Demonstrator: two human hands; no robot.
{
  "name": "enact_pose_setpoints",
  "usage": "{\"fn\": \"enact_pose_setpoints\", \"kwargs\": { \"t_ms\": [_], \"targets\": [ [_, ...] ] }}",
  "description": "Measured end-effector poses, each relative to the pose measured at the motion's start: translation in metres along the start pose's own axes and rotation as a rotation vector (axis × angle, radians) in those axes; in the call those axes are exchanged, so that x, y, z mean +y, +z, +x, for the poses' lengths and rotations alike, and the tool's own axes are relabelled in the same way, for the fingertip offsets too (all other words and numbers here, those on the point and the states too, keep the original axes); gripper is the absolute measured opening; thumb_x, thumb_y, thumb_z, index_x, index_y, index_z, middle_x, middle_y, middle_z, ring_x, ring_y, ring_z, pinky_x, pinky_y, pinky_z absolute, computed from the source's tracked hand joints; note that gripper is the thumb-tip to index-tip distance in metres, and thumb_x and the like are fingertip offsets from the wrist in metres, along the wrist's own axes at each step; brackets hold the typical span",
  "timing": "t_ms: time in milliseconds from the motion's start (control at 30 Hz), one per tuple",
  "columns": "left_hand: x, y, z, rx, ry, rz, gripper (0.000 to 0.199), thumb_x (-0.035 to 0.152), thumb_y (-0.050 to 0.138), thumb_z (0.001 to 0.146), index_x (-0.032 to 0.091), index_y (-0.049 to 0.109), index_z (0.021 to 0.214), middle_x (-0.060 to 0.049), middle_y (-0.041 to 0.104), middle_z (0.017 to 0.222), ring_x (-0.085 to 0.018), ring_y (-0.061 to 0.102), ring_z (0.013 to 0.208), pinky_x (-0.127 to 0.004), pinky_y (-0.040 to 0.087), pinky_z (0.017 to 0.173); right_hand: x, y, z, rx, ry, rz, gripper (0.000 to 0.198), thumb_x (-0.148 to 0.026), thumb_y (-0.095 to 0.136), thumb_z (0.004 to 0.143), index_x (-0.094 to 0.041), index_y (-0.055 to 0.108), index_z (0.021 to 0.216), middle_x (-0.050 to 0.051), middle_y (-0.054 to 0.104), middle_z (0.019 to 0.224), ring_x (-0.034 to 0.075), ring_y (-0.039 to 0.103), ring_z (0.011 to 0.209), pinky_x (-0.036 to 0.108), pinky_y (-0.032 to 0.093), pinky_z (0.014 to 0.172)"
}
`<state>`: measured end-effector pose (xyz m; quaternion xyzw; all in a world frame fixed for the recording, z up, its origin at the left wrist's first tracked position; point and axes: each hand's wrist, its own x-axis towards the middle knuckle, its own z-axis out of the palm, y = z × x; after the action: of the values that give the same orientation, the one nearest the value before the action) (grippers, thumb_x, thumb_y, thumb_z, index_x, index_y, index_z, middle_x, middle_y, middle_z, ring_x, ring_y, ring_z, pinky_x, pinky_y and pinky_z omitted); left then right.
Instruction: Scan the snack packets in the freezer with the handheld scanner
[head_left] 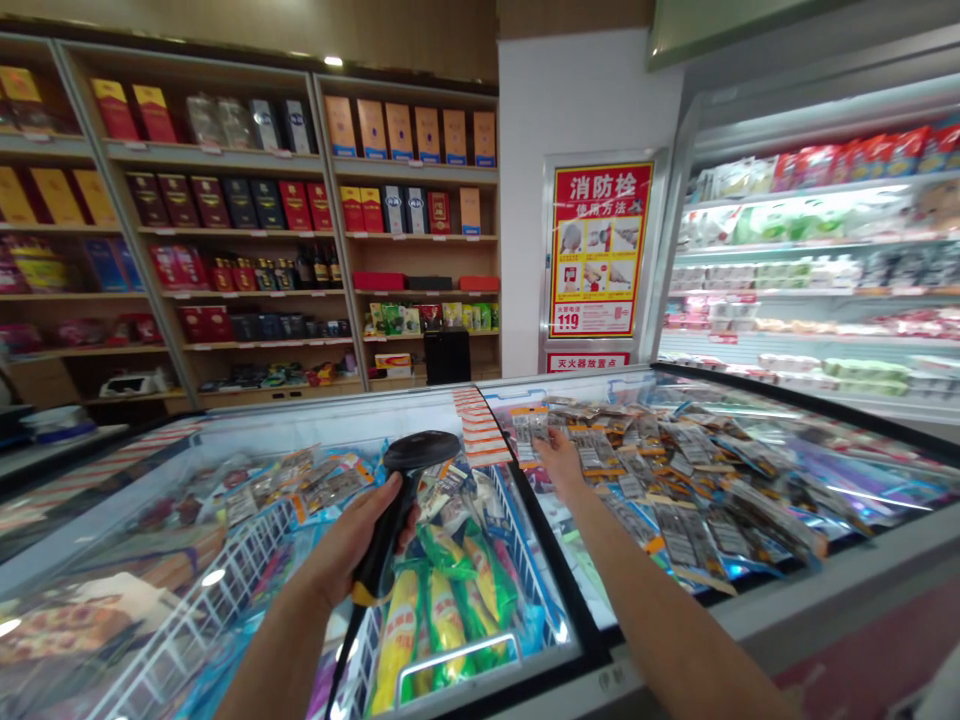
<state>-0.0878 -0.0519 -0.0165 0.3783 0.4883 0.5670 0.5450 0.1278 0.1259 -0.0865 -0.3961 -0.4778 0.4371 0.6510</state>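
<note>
My left hand (367,535) is wrapped round the handle of a black barcode scanner (420,450), its head tilted over the open freezer and its cord hanging down. My right hand (561,462) reaches over the right-hand freezer compartment and pinches the edge of a small grey-and-orange packet (529,430), which stands upright near the divider. A pile of similar printed packets (682,475) spreads to the right of that hand. Below the scanner, yellow-and-green wrapped packs (442,600) fill a white wire basket.
A dark freezer frame bar (551,540) runs between the compartments. On the left, a white wire divider (195,610) separates more frozen packs. Behind stand shelves of boxes (405,165), a red fire-hydrant sign (600,250) and a lit refrigerated display (817,240).
</note>
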Motion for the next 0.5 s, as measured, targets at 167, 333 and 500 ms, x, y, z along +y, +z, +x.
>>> {"fn": "enact_pose_setpoints", "kwargs": {
  "t_ms": [167, 333, 500],
  "targets": [
    [0.003, 0.006, -0.005, -0.010, 0.017, 0.063, 0.035, 0.048, 0.063, 0.062, 0.014, 0.055, 0.065, -0.002, 0.057, 0.051, -0.009, 0.049, 0.041, -0.019, 0.038, 0.037, 0.001, 0.001, -0.002, -0.028, 0.024, 0.075, 0.037, -0.031, 0.060, 0.054, -0.016, 0.054, 0.088, 0.004, 0.065, 0.085, 0.019, 0.059, 0.083, 0.032, 0.046, 0.076],
    [0.002, 0.010, -0.008, -0.032, 0.024, 0.120, 0.039, 0.052, 0.061, 0.062, 0.014, 0.057, 0.066, -0.002, 0.057, 0.049, -0.009, 0.048, 0.041, -0.019, 0.037, 0.039, 0.000, 0.001, -0.002, -0.014, 0.016, 0.080, 0.033, -0.027, 0.060, 0.054, -0.017, 0.055, 0.085, 0.003, 0.066, 0.084, 0.020, 0.060, 0.083, 0.033, 0.046, 0.077],
    [0.000, 0.015, -0.010, -0.052, 0.022, 0.142, 0.038, 0.051, 0.063, 0.060, 0.014, 0.057, 0.062, -0.002, 0.058, 0.051, -0.008, 0.048, 0.042, -0.018, 0.037, 0.040, 0.000, 0.002, -0.004, -0.023, 0.002, 0.074, 0.032, -0.027, 0.059, 0.054, -0.017, 0.055, 0.084, 0.004, 0.066, 0.085, 0.020, 0.060, 0.084, 0.034, 0.046, 0.077]
  ]
}}
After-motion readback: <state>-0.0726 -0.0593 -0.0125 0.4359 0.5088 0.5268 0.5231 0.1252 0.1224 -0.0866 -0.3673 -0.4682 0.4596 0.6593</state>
